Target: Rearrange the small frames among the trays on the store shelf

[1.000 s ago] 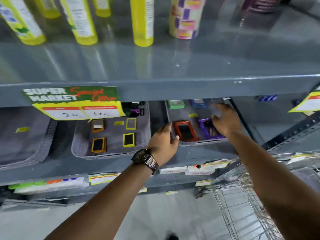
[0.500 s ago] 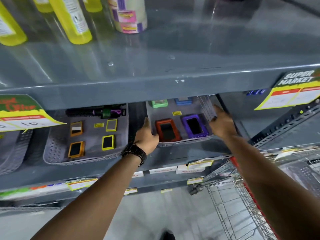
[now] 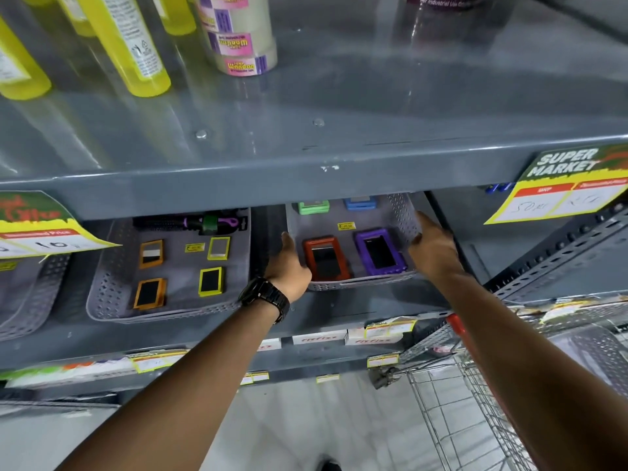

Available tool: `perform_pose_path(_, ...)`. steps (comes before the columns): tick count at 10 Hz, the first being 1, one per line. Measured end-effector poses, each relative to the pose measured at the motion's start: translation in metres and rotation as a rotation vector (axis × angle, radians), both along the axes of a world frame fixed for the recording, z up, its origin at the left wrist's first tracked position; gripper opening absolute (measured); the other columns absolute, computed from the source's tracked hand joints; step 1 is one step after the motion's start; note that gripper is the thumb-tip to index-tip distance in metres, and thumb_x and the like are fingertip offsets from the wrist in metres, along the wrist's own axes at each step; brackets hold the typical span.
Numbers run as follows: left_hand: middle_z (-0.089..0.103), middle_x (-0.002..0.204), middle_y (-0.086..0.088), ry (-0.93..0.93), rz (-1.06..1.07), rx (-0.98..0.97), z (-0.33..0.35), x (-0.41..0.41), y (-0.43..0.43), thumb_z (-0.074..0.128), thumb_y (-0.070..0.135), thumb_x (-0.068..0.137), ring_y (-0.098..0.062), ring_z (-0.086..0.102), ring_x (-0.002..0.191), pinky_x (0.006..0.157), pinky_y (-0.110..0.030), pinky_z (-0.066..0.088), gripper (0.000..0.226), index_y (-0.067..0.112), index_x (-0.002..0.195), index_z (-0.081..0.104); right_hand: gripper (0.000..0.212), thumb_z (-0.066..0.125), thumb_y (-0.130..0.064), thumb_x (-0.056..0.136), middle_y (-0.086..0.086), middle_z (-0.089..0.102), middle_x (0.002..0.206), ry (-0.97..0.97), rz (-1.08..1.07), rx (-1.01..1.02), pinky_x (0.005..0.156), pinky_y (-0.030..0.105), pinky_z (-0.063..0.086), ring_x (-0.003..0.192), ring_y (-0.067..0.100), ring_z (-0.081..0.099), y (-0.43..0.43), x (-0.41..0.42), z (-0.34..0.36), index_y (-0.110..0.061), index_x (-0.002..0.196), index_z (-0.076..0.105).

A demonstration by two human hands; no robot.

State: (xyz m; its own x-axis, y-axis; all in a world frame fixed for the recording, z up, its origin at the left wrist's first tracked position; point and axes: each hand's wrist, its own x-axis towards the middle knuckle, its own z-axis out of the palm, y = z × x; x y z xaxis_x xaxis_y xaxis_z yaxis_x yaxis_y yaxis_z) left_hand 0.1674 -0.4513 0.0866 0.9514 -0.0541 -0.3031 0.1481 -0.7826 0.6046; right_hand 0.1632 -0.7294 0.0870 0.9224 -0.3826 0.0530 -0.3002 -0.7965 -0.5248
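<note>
Fingers of the left hand [image 3: 289,266] curl over the left wall of the right-end tray [image 3: 360,284], thumb outside; the right hand [image 3: 436,253] clasps its right wall. Between them, lying flat with their long axes running toward the back of the shelf [image 3: 339,312], sit the red frame [image 3: 324,259], just beside the left fingers, and the purple frame [image 3: 380,253], nearer the right hand.

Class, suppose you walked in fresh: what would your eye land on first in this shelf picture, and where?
The left hand and right hand flank a grey tray on the lower shelf. Inside it a red frame and a purple frame lie side by side near the front. Bright yellow bottles stand on the upper shelf, at the left.
</note>
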Motion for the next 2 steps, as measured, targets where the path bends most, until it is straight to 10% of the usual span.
perform_pose_path(2, 0.035, 0.155, -0.018, -0.43, -0.094, 0.079, 0.028, -0.054, -0.004, 0.058, 0.033, 0.095, -0.039, 0.054, 0.123, 0.097, -0.044, 0.049, 0.077, 0.008, 0.155, 0.015, 0.057, 0.051, -0.023, 0.094, 0.008, 0.04, 0.151, -0.139, 0.097, 0.002, 0.109, 0.044, 0.041, 0.133, 0.034, 0.043, 0.02, -0.036, 0.022, -0.02, 0.147, 0.033)
